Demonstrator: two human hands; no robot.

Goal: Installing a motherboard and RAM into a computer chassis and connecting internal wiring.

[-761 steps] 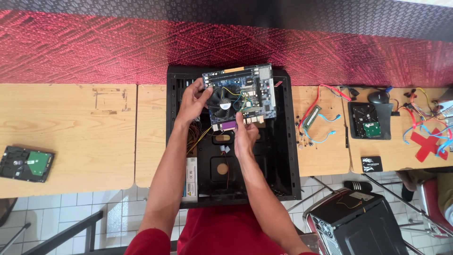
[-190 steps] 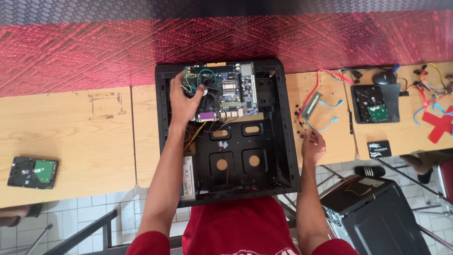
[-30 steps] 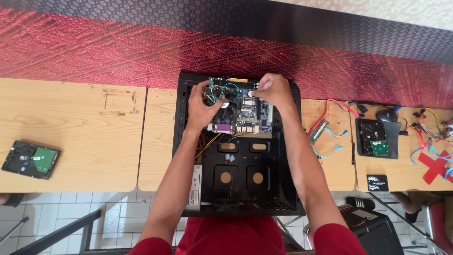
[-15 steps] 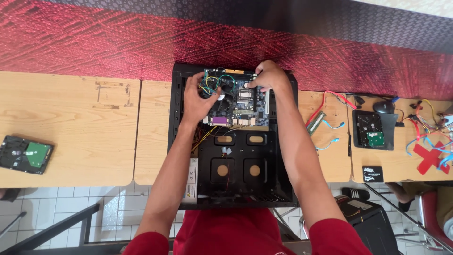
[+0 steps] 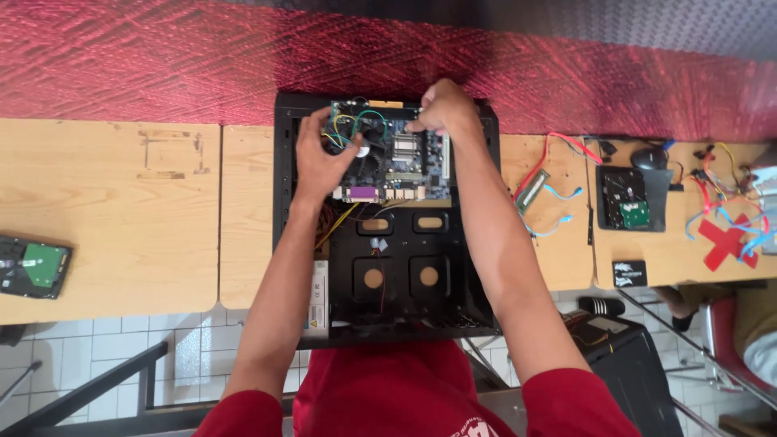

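An open black computer case (image 5: 291,202) lies flat on the wooden table. A motherboard (image 5: 396,166) sits in its far half. My left hand (image 5: 317,162) rests on the board's left side, over the fan and coloured wires. My right hand (image 5: 441,109) is at the board's far right corner with fingers pinched together; whether it pinches something small there I cannot tell. A power supply (image 5: 320,295) lies along the case's near left edge.
A hard drive (image 5: 31,267) lies at the table's left edge. To the right of the case are a memory stick with cables (image 5: 534,190), another hard drive (image 5: 627,198), a mouse (image 5: 649,158) and tangled cables (image 5: 728,218). A second black case (image 5: 623,356) stands on the floor.
Both hands stay on the motherboard. My right hand has shifted slightly along the board's far edge; the view has drifted a little.
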